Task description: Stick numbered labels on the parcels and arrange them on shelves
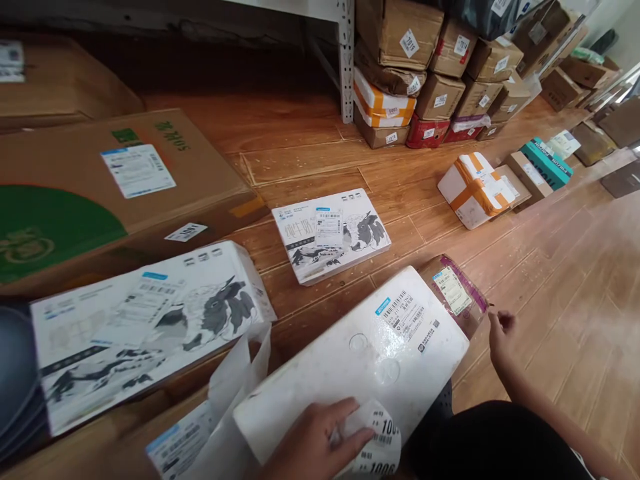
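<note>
My left hand (317, 440) is closed on a strip or roll of white number labels (383, 437), held over the near end of a long white foam box (320, 360). That box bears a shipping label (407, 310) with a barcode. Beyond its far end lies a small brown carton (465, 297) with purple tape and a pale label. My right hand (501, 328) is at that carton's right corner, thumb and finger pinched together. A small dark tip shows at the pinch; what it is I cannot make out.
White printed cartons with a black cow picture lie left (150, 327) and ahead (333, 233). A big brown carton (210, 153) stands at the left. Numbered boxes are stacked beside a metal shelf post (347, 67). An orange-taped white box (475, 190) sits on the wooden floor.
</note>
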`<state>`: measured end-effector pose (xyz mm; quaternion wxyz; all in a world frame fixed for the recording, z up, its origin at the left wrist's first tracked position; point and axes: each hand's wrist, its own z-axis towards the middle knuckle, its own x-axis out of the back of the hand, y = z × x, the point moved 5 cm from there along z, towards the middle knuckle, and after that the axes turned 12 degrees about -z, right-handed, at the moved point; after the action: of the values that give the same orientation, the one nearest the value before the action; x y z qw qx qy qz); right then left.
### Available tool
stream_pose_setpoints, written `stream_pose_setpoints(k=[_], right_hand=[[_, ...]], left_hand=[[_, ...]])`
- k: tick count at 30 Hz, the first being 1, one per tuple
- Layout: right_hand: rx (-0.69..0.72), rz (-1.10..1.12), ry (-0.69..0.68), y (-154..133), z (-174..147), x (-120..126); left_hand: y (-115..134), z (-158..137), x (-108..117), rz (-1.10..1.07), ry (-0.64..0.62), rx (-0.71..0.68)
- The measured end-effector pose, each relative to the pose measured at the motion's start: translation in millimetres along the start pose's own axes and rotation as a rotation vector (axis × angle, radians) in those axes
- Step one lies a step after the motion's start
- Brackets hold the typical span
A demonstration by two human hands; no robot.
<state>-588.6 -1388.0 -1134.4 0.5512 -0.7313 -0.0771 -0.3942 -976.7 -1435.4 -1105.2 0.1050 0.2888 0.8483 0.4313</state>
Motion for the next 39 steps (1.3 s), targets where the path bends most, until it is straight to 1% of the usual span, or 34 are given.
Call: stream_pose_setpoints(k=[1, 2, 3, 4, 5, 6, 7, 8, 9, 10, 11, 13, 15, 16, 20, 22, 27, 34, 39], right_hand=[[0.055, 0.018, -0.075, -25, -3, -6], [0.122, 0.036, -0.204, -52, -9, -16], [0.205, 0.058, -0.386, -81, -17, -29], [0.382, 0.105, -0.793, -112, -37, -52], [0.515, 0.142, -1.092, -138, -57, -67], [0.573, 0.149, -1.208, -157, -70, -77], [0.57, 0.149, -1.25, -171, -77, -86], [0.513, 0.147, -1.242, -178, -81, -95], [0.425, 0.142, -1.202, -180, -81, -103], [0.331, 0.137, -1.165, -178, -81, -109], [0.25, 0.135, -1.139, -174, -80, -113], [0.148, 0.142, -1.093, -165, -77, -119], [0.067, 0.175, -1.083, -159, -74, -122], [0.022, 0.2, -1.089, -157, -73, -124], [-0.126, 0.269, -1.131, -158, -72, -128], [-0.167, 0.27, -1.117, -160, -72, -128], [-0.223, 0.265, -1.085, -160, -71, -127], [-0.204, 0.311, -1.163, -158, -69, -126], [-0.17, 0.293, -1.167, -153, -64, -124]], left_hand=[[5, 1, 2, -0.015, 0.03, -0.02], [12, 2, 2, -0.036, 0.036, -0.043], [19, 3, 3, -0.068, 0.024, -0.07], [27, 5, 3, -0.11, 0.003, -0.104], [35, 8, 4, -0.149, -0.004, -0.146], [43, 11, 7, -0.181, 0.026, -0.201], [50, 15, 12, -0.198, 0.094, -0.265], [56, 18, 19, -0.2, 0.182, -0.329], [60, 22, 25, -0.195, 0.268, -0.381], [61, 26, 29, -0.192, 0.323, -0.407], [60, 30, 31, -0.201, 0.334, -0.405], [54, 39, 30, -0.257, 0.25, -0.337], [47, 44, 25, -0.338, 0.157, -0.251], [45, 45, 24, -0.374, 0.137, -0.219], [43, 45, 23, -0.48, 0.168, -0.161], [45, 45, 22, -0.527, 0.178, -0.145], [47, 45, 18, -0.674, 0.121, -0.091], [42, 44, 21, -0.607, 0.172, -0.082], [41, 46, 21, -0.567, 0.185, -0.078]])
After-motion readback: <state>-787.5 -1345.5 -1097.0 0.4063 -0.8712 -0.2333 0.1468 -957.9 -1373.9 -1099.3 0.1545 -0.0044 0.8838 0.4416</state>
